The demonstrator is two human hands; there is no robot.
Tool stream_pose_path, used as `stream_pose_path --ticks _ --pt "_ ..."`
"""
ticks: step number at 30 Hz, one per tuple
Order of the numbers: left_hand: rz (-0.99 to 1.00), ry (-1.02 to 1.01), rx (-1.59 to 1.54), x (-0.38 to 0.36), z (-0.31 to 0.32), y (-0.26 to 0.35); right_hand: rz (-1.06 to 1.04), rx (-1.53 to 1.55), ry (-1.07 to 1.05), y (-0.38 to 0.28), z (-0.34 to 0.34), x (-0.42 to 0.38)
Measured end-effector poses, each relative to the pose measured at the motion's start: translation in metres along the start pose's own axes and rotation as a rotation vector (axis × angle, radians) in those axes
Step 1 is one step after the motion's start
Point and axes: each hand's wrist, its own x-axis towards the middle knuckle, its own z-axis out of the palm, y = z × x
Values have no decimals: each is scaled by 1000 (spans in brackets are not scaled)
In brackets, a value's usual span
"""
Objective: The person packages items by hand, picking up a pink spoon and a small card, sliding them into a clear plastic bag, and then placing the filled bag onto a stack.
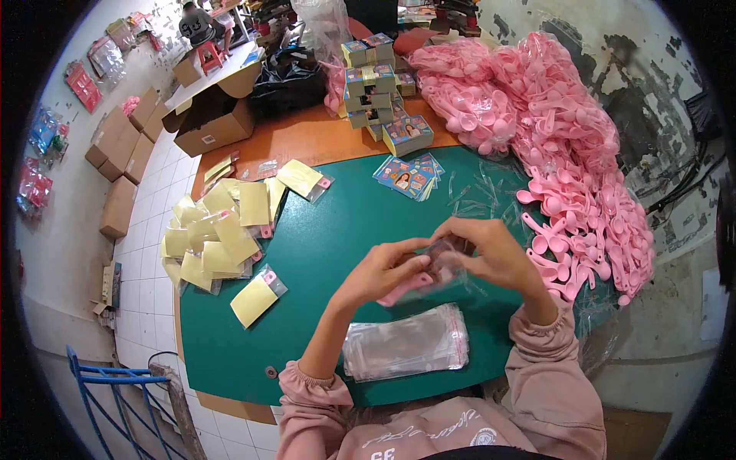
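My left hand point(389, 270) is closed, thumb and fingers pinching a clear plastic bag point(443, 264) in front of my chest. From the other side my right hand point(491, 247) pinches the same bag, partly blurred. A pink plastic piece point(406, 290), probably a spoon, shows under my left fingers; its full shape is hidden. Just below both hands lies a stack of flat clear bags point(406, 345). Printed cards point(410, 176) are fanned out beyond my hands. To the right, loose pink measuring spoons point(556, 238) spill across the green tabletop point(330, 222).
Packed bags with yellow card backs point(222, 222) are heaped at left, one single pack point(257, 297) nearer. Bundled card stacks point(370, 88) stand at the back. Large bags of pink spoons point(529, 92) line the wall. An open carton point(215, 126) and a seated person point(201, 29) are farther off.
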Motion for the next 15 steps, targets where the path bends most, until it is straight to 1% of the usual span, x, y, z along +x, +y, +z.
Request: stream_pose_path --ticks 1,2,4,5,6,8,9,11,12,14,15 --pt "-7 5 184 -1 2 10 150 155 -90 0 4 0" --pt "-8 9 184 -3 4 13 148 156 -93 10 11 0" --pt "-88 85 478 -3 8 19 -72 118 -37 34 26 -1" --pt "-259 85 688 -3 11 24 -17 186 -57 38 29 -3" --pt "-260 86 691 -6 8 24 -19 188 -55 40 28 -4" --pt "-208 -8 542 -17 -2 19 249 496 -89 45 24 -7" --pt "-209 -10 545 -20 -10 14 249 498 -85 49 22 -8" --pt "-22 -101 462 -24 -26 -2 354 475 30 55 21 -12" --pt "-21 -103 465 -25 -28 -11 353 476 33 56 21 -13" --pt "-117 73 53 -31 -28 -21 289 594 -55 57 25 -15" --pt "-120 77 51 -34 -28 -24 290 596 -59 59 25 -17"
